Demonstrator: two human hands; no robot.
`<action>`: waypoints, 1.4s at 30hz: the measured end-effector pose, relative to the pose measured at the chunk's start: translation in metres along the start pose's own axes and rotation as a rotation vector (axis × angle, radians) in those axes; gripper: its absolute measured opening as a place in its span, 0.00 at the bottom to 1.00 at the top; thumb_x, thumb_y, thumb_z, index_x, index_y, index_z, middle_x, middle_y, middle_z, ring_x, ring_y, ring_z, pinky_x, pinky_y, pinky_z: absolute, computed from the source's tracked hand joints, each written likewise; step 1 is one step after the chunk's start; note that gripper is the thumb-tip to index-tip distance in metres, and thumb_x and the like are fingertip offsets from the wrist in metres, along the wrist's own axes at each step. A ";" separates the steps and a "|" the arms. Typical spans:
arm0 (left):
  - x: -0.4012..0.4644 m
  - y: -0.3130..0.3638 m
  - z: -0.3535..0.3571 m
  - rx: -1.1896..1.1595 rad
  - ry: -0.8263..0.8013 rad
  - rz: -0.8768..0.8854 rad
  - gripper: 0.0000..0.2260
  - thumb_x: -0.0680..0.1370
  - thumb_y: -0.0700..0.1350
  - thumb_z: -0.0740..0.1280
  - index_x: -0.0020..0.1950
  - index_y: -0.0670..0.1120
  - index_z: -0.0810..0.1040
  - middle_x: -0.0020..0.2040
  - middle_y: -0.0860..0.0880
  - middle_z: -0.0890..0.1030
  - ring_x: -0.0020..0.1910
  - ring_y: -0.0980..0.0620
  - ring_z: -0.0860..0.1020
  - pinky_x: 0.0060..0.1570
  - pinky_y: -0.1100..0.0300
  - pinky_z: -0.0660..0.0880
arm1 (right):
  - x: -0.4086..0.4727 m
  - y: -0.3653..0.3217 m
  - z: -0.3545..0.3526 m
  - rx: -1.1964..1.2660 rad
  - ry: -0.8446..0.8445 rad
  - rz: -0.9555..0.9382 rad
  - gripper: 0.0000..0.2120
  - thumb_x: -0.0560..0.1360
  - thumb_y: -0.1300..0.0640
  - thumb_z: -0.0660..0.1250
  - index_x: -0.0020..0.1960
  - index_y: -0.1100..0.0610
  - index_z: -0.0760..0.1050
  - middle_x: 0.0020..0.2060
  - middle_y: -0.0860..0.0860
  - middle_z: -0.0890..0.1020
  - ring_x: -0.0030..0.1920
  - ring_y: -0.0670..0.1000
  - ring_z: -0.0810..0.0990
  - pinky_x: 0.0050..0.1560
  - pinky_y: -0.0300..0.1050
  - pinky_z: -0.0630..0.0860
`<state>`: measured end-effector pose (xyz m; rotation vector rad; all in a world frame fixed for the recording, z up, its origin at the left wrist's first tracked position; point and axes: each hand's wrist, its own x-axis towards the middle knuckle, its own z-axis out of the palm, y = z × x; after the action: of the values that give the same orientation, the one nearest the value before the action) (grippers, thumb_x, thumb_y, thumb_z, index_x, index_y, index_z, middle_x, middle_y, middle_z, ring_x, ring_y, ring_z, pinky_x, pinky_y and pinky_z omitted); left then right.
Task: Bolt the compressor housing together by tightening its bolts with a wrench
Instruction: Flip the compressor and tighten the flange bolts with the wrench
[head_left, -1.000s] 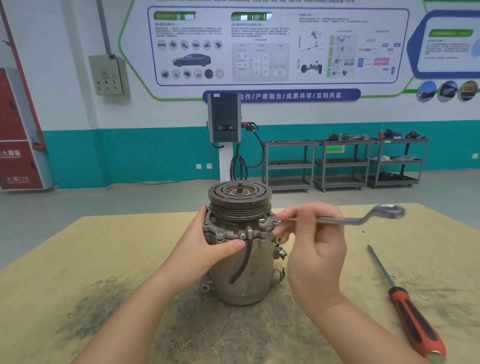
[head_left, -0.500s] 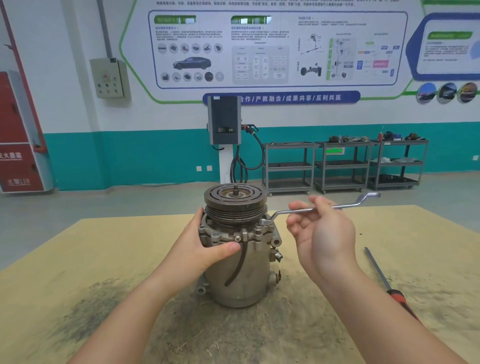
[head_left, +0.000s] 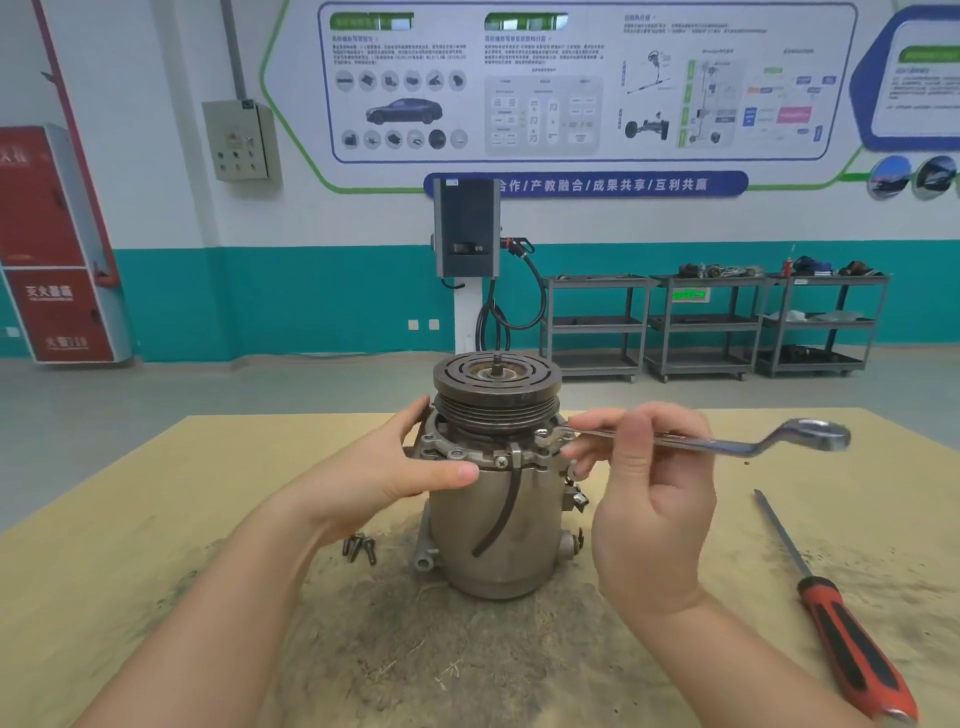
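Head view: compressor (head_left: 496, 530) upright mid-table (head_left: 130, 519). L hand (head_left: 395, 470) wraps its flange, fingers curled on it. R hand (head_left: 649, 499) pinches wrench (head_left: 727, 442), near end on flange bolt (head_left: 543, 435). Screwdriver (head_left: 831, 613) lies right of compressor.

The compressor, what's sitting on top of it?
A grooved pulley with a short shaft poking from its centre. Beneath it, the bolted flange is partly hidden by the left hand.

— What's behind the worktop (head_left: 156, 519)?
— A grey floor (head_left: 208, 384), then a white wall with a teal band (head_left: 311, 301) and a big poster (head_left: 571, 88).
— Any furniture?
— Three grey carts (head_left: 711, 327) on the right, a red cabinet (head_left: 57, 244) on the left, a charging post (head_left: 467, 260) between.
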<state>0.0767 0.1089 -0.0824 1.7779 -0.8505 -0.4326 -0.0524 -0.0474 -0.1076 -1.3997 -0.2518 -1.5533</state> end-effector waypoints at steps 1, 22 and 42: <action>-0.001 0.004 -0.004 0.035 -0.002 -0.017 0.53 0.62 0.56 0.81 0.81 0.55 0.56 0.72 0.59 0.72 0.64 0.59 0.77 0.69 0.56 0.70 | -0.002 -0.001 -0.001 -0.063 -0.077 -0.099 0.07 0.82 0.47 0.58 0.51 0.43 0.74 0.40 0.50 0.82 0.36 0.49 0.82 0.38 0.42 0.77; 0.006 -0.004 0.020 0.078 0.079 0.123 0.41 0.65 0.56 0.82 0.73 0.58 0.65 0.66 0.61 0.77 0.64 0.63 0.76 0.69 0.58 0.71 | 0.059 -0.011 -0.013 0.376 0.150 0.918 0.18 0.78 0.73 0.57 0.62 0.55 0.63 0.33 0.56 0.77 0.23 0.50 0.74 0.25 0.40 0.72; 0.017 -0.018 0.021 0.013 0.084 0.188 0.37 0.63 0.46 0.78 0.69 0.56 0.69 0.60 0.53 0.83 0.60 0.54 0.81 0.62 0.49 0.77 | -0.008 -0.023 0.015 -0.668 -0.602 -0.567 0.03 0.74 0.57 0.71 0.43 0.56 0.82 0.39 0.52 0.80 0.36 0.51 0.77 0.33 0.43 0.77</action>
<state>0.0802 0.0856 -0.1046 1.6980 -0.9523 -0.2289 -0.0614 -0.0219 -0.1001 -2.4865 -0.5633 -1.6959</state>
